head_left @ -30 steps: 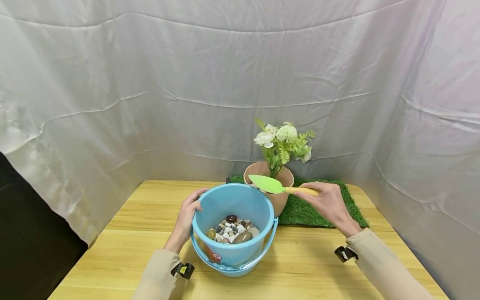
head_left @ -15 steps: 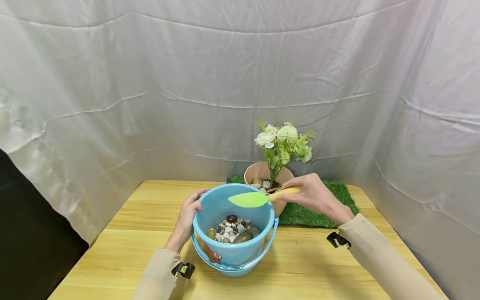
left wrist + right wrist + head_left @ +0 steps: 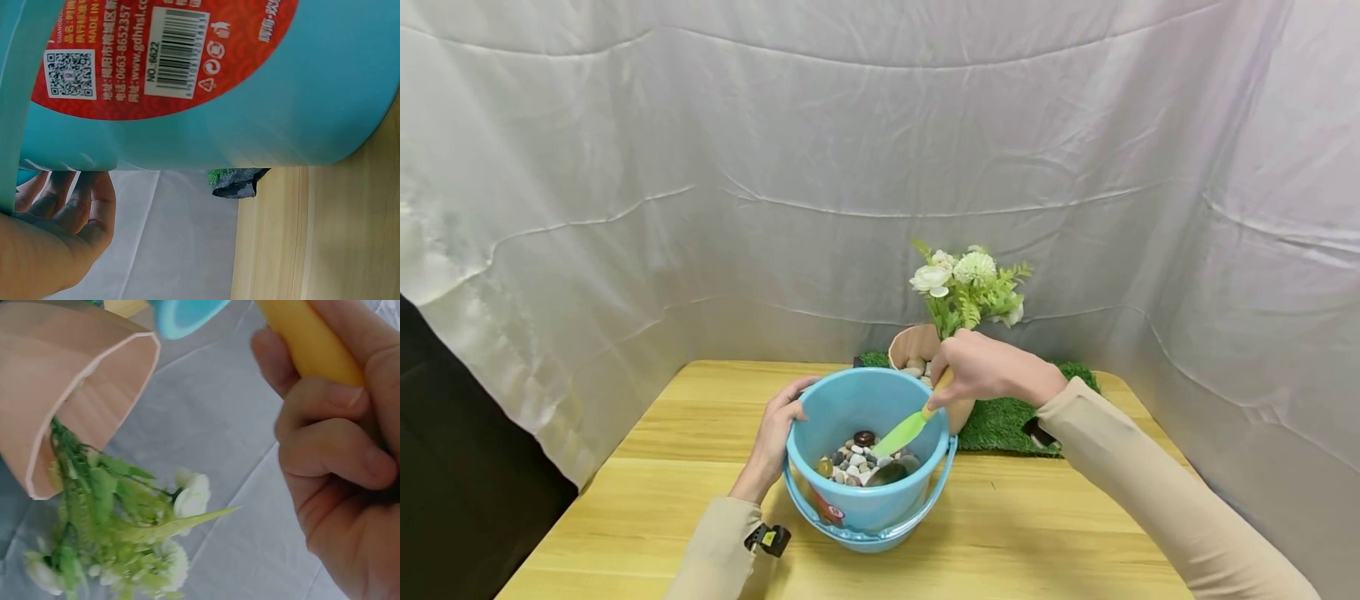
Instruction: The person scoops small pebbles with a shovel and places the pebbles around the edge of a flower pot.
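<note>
A light blue bucket (image 3: 868,500) stands on the table, tilted slightly, with pebbles (image 3: 854,461) of several colours at its bottom. My left hand (image 3: 772,435) grips the bucket's left rim, thumb on the inner side and fingers along the outer wall. In my right hand (image 3: 992,368) is a garden trowel (image 3: 901,433) with a green blade and a yellow handle (image 3: 322,347). The blade points down inside the bucket, its tip at the pebbles; whether it touches them is hard to tell. In the right wrist view the fingers curl round the handle.
Behind the bucket, a pinkish flowerpot (image 3: 913,342) holds stones and white flowers (image 3: 973,268) with green leaves. It stands on an artificial grass mat (image 3: 1011,425). The bucket's handle (image 3: 891,533) hangs down in front. Grey cloth (image 3: 880,167) surrounds the wooden table (image 3: 647,492).
My right hand has moved left with the trowel, from over the flowerpot to the bucket, and its blade has swung down inside. The left hand has stayed on the rim.
</note>
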`<action>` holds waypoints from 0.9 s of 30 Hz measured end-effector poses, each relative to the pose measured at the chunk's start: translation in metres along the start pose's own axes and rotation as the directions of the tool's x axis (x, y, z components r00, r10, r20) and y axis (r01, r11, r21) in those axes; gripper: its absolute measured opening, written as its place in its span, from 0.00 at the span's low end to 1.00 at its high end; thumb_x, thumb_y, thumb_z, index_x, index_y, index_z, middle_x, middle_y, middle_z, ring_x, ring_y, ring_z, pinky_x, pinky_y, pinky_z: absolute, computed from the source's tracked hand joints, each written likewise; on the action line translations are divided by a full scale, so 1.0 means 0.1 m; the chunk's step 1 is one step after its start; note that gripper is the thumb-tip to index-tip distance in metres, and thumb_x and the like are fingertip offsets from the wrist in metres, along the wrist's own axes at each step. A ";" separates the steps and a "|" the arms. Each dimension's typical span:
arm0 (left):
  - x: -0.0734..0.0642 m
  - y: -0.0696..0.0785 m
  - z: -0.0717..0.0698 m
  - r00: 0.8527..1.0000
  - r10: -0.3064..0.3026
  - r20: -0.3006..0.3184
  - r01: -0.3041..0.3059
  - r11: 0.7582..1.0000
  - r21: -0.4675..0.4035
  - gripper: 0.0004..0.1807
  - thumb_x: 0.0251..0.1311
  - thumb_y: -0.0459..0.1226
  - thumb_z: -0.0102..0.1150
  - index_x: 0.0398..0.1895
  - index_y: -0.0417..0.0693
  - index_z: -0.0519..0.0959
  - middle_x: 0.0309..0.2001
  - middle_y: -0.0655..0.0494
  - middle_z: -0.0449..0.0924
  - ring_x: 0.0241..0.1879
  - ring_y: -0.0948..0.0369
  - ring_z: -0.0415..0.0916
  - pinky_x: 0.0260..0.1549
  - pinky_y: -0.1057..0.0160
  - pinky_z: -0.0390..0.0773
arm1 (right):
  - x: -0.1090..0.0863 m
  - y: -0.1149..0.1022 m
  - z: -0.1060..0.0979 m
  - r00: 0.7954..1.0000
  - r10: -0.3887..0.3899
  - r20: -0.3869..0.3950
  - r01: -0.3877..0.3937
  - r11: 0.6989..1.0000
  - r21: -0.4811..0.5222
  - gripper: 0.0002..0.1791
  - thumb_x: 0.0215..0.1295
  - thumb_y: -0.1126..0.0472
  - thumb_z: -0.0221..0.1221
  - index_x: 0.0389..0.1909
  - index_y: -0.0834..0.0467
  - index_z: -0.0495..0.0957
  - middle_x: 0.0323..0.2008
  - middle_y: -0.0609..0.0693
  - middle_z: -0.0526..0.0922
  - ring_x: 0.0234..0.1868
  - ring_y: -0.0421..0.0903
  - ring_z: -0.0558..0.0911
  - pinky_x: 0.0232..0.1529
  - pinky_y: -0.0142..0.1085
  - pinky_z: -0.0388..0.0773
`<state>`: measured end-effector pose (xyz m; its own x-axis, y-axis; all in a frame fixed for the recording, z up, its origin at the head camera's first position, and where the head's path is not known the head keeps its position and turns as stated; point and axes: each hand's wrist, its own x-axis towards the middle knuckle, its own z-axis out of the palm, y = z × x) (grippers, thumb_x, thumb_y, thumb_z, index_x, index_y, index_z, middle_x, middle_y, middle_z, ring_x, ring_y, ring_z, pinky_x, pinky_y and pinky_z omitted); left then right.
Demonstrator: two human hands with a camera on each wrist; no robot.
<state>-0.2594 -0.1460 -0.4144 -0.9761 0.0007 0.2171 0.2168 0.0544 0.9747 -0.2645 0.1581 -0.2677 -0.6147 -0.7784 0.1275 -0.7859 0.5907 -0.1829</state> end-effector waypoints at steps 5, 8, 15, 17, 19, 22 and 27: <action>-0.01 0.00 0.01 1.000 0.000 0.002 0.000 1.000 -0.002 0.31 0.50 0.29 0.43 0.62 0.45 0.74 0.57 0.41 0.75 0.53 0.47 0.70 0.47 0.56 0.70 | 0.09 -0.08 -0.05 0.995 0.007 0.102 -0.002 0.999 -0.045 0.12 0.51 0.51 0.71 0.15 0.47 0.81 0.11 0.34 0.68 0.13 0.33 0.57 0.24 0.28 0.64; -0.01 0.00 0.01 1.000 0.004 0.003 -0.004 1.000 -0.003 0.31 0.51 0.29 0.43 0.62 0.45 0.74 0.57 0.41 0.74 0.53 0.47 0.70 0.47 0.56 0.70 | 0.14 -0.13 -0.09 0.990 0.024 0.140 -0.009 0.995 -0.103 0.11 0.49 0.51 0.72 0.15 0.46 0.82 0.13 0.34 0.72 0.15 0.34 0.62 0.25 0.29 0.67; -0.01 0.00 0.01 1.000 0.008 -0.004 -0.008 1.000 -0.012 0.31 0.50 0.29 0.43 0.62 0.45 0.74 0.57 0.41 0.74 0.53 0.47 0.70 0.48 0.55 0.69 | 0.25 -0.22 -0.14 0.963 0.066 0.263 -0.022 0.986 -0.166 0.12 0.47 0.52 0.73 0.12 0.47 0.83 0.11 0.35 0.74 0.14 0.35 0.62 0.23 0.29 0.65; -0.02 0.00 0.01 1.000 0.011 -0.004 -0.011 1.000 -0.012 0.32 0.50 0.29 0.43 0.62 0.45 0.74 0.57 0.42 0.74 0.54 0.47 0.70 0.48 0.56 0.69 | 0.26 -0.24 -0.11 0.950 0.089 0.298 -0.040 0.985 -0.168 0.13 0.48 0.53 0.73 0.12 0.49 0.83 0.10 0.35 0.71 0.14 0.35 0.62 0.22 0.29 0.65; -0.02 0.00 0.02 1.000 0.010 -0.006 -0.010 1.000 -0.009 0.31 0.50 0.29 0.43 0.62 0.45 0.74 0.58 0.42 0.75 0.54 0.47 0.70 0.48 0.56 0.69 | 0.28 -0.25 -0.06 0.944 0.107 0.313 -0.055 0.984 -0.170 0.14 0.49 0.53 0.73 0.10 0.50 0.82 0.08 0.34 0.68 0.13 0.35 0.60 0.21 0.29 0.63; -0.02 0.00 0.02 1.000 0.010 -0.008 -0.010 1.000 0.002 0.31 0.50 0.30 0.43 0.63 0.45 0.74 0.57 0.42 0.75 0.54 0.47 0.70 0.47 0.56 0.69 | 0.30 -0.22 0.03 0.949 0.108 0.295 -0.065 0.986 -0.153 0.17 0.51 0.53 0.72 0.09 0.53 0.80 0.07 0.36 0.64 0.13 0.35 0.58 0.20 0.29 0.61; -0.02 0.00 0.01 1.000 0.011 -0.008 -0.011 1.000 0.007 0.31 0.50 0.30 0.43 0.63 0.45 0.73 0.58 0.41 0.74 0.55 0.47 0.70 0.47 0.56 0.69 | 0.27 -0.08 0.17 0.986 0.054 0.155 -0.036 0.993 -0.113 0.11 0.50 0.54 0.72 0.14 0.50 0.84 0.11 0.36 0.76 0.13 0.35 0.68 0.22 0.29 0.68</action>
<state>-0.2571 -0.1449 -0.4148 -0.9735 -0.0071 0.2287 0.2278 0.0617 0.9718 -0.2736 0.1289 -0.2793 -0.6383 -0.7690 -0.0351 -0.7655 0.6389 -0.0757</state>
